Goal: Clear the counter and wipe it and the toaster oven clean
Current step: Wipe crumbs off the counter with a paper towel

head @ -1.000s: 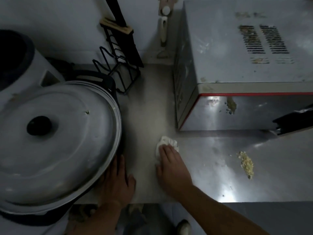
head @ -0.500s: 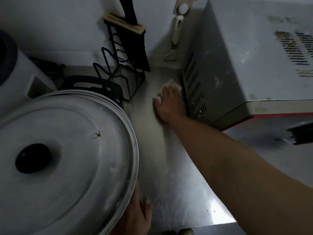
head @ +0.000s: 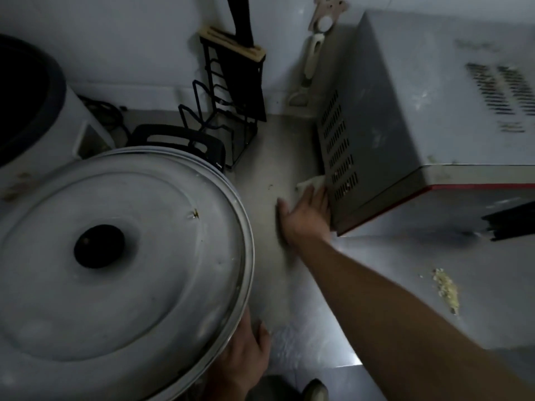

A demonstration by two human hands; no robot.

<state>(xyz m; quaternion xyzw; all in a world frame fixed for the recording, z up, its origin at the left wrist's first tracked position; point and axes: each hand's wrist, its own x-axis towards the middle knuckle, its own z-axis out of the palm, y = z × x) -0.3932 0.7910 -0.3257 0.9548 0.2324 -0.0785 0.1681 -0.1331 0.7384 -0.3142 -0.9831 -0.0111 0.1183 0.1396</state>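
Observation:
My right hand (head: 305, 215) lies flat on the steel counter (head: 272, 169) with straight fingers pressing a white cloth (head: 312, 182), which peeks out past the fingertips. It sits right against the vented left side of the grey toaster oven (head: 390, 117). A patch of yellowish crumbs (head: 447, 289) lies on the counter in front of the oven. My left hand (head: 246, 351) rests at the counter's front edge, against the side of a big pot under a wide metal lid (head: 115, 256); its fingers are partly hidden by the lid.
A black wire knife rack (head: 228, 111) with a black-handled knife stands at the back wall. A white peeler (head: 311, 65) hangs beside the oven. A white appliance (head: 34, 111) is at far left. The oven's dark door handle (head: 509, 221) juts out at right.
My right hand slid the cloth from the front of the counter back along the oven's side, then drew it partway forward. The left hand stayed by the pot.

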